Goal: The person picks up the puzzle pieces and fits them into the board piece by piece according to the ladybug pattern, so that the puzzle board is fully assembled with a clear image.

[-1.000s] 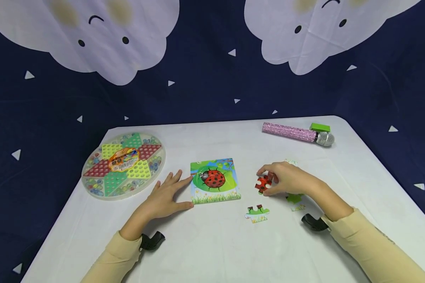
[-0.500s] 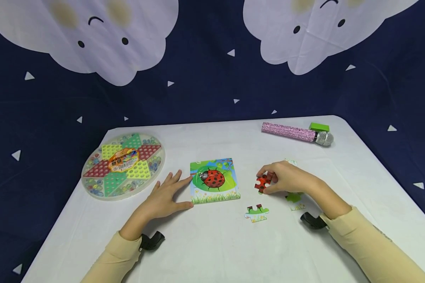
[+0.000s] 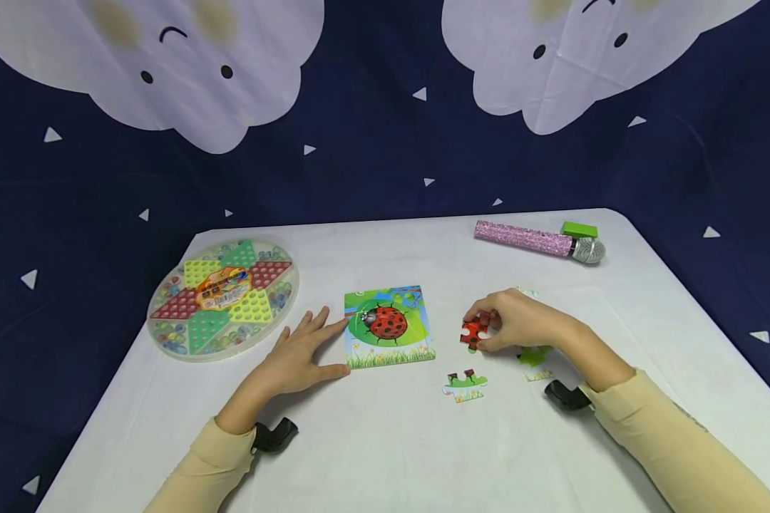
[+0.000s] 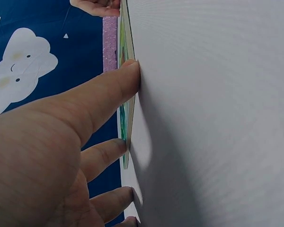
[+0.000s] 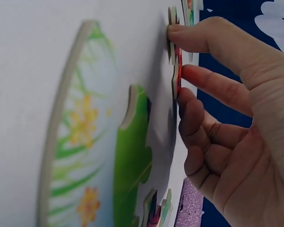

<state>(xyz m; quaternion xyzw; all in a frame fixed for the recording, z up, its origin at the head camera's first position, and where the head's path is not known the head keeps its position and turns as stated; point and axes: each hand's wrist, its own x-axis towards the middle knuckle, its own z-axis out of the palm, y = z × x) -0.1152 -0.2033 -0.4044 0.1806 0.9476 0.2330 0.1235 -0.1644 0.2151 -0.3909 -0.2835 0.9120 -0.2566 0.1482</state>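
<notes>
- Plainly, a red puzzle piece (image 3: 471, 335) with black spots, knobbed and notched in outline, is pinched at its near edge between the thumb and fingers of the right hand (image 3: 520, 320); it is held at the table, to the right of the ladybug panel (image 3: 388, 328)
- That panel, flat, square and glossy, is printed with a round red ladybug on a green disc, and a pale, plain core is shown along its thin edge in the left wrist view
- Its left side is touched by the left hand (image 3: 295, 360), whose fingers are spread, with the index fingertip and thumb tip set against the edge
- Just in front of the pinched piece, a grass-green piece (image 3: 465, 386) with dark brown tabs is laid flat
- A leaf piece (image 3: 535, 358) with printed flowers is partly covered by the right hand and wrist
- The table (image 3: 398, 442) is covered in smooth white cloth
- At the far right, a microphone (image 3: 526, 239) with a pink glitter handle and silver mesh head is laid beside a green block (image 3: 579, 229)
- At the left, marbles and a dimpled, star-patterned surface are enclosed in a round, clear-rimmed game board (image 3: 207, 331)
</notes>
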